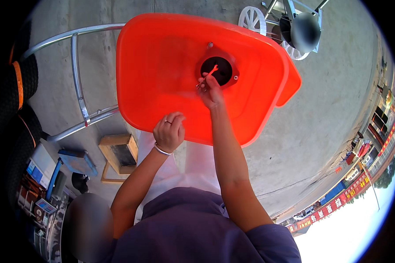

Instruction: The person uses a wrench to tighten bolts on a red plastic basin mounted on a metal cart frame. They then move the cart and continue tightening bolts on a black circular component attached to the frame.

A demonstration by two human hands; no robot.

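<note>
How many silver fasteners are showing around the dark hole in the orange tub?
2: one silver fastener above the dark hole in the picture, and a second fastener to its right. More may be hidden behind the right hand.

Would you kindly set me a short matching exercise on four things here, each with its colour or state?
1. Hopper
2. Right hand
3. Left hand
4. Box

A. Below a dark hole in the view, holding a small red tool
B. Brown, wooden
C. Above a white wristband in the view
D. Orange-red

Pairs: 1-D, 2-A, 3-C, 4-B
</note>
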